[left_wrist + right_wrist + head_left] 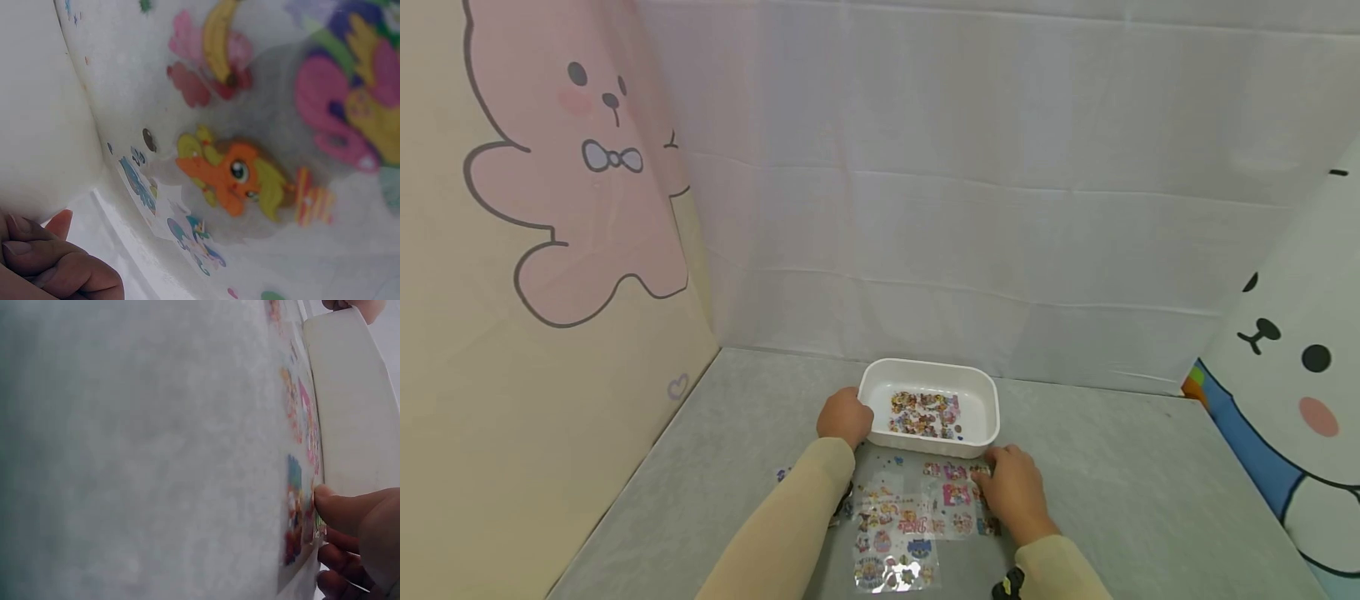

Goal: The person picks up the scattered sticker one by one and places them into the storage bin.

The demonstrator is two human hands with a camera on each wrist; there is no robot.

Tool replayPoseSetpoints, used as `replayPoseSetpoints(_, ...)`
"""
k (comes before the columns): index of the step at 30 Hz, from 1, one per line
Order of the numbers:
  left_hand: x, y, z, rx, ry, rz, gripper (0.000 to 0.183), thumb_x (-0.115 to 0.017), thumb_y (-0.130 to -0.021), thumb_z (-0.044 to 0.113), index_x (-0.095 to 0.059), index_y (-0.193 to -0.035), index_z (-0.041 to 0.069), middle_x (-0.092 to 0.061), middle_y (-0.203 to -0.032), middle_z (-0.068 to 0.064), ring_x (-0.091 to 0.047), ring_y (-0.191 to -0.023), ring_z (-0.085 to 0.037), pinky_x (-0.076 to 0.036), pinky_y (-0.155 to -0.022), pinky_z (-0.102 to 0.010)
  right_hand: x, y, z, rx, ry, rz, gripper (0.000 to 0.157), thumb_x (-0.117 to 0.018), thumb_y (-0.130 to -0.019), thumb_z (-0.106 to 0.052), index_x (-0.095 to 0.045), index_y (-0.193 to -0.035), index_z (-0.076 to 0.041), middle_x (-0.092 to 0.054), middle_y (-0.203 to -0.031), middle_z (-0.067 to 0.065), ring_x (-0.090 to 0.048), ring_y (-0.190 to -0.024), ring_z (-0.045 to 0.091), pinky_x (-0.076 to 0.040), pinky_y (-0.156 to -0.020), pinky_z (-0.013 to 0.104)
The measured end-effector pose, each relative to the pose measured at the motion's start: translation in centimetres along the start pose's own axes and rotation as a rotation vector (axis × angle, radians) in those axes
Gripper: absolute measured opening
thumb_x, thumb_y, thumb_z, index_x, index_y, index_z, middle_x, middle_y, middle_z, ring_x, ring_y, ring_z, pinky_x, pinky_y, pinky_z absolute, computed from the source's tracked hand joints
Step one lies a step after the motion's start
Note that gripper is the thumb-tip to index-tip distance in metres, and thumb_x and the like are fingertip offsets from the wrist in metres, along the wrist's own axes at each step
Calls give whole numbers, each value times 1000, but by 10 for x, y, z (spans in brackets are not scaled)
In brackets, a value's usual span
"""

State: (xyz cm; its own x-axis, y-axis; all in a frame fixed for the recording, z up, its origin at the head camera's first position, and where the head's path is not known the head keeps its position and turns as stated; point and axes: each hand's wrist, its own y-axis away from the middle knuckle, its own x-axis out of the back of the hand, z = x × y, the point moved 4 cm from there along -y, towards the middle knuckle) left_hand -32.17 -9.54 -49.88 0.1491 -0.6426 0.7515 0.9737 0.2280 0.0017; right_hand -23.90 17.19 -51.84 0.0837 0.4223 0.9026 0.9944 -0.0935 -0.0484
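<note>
A white rectangular plastic tray stands at the back of the table, with small colourful stickers inside. My left hand grips the tray's left side, its fingers curled at the rim. In the left wrist view those fingers lie against the white wall. In front of the tray, clear sticker sheets with cartoon prints lie overlapping. My right hand is at the upper right corner of the sheets, near the tray's front right corner. In the right wrist view its thumb and fingers pinch a sheet's edge.
Grey cloth covers the table. A white curtain hangs behind the tray. At the left stands a cream panel with a pink bear, and at the right a white bear print. More stickers lie left of my left forearm.
</note>
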Motion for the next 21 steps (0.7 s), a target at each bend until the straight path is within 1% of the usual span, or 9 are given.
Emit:
replayPoseSetpoints(4,-1,-1,-1,-2,-5,5,32,-56,-85,13,-66,-115,7,-68,-95,-8,-64,-80,-24,-52,-66,-44,-2,-3,3,14,23,-22,37,-76,-78,-27,-66,-104,-2,-57,-91,7,-52,-89,27,-42,-79,48)
replayPoseSetpoints(7,-2,-1,-1,0,-9,4,32,-56,-84,12,-66,-114,7,-68,-95,-8,-64,-81,-24,-52,-67,-44,-4,-7,7,12,14,-54,36,-76,-78,-27,-65,-102,-2,-56,-90,6,-53,-87,26,-43,-79,47)
replayPoseSetpoints(11,-1,0,0,3,-7,3,32,-57,-84,11,-66,-114,6,-68,-96,-9,-64,-83,-24,-52,-69,-45,-6,-11,11,-1,-15,-107,32,-76,-78,-27,-63,-97,-4,-53,-86,5,-50,-80,22,-43,-74,43)
replayPoseSetpoints(15,-1,1,1,11,-11,1,33,-57,-84,12,-66,-115,6,-68,-97,-9,-64,-84,-24,-51,-70,-45,-6,-13,13,-12,-21,-148,29,-75,-80,-27,-61,-93,-6,-50,-83,4,-46,-75,21,-42,-70,40)
replayPoseSetpoints(21,1,2,2,14,-7,6,33,-56,-85,13,-65,-115,6,-67,-96,-9,-64,-81,-25,-51,-68,-45,-3,-13,11,-8,-35,-168,25,-74,-80,-24,-60,-89,-5,-50,-82,4,-47,-74,20,-42,-67,40)
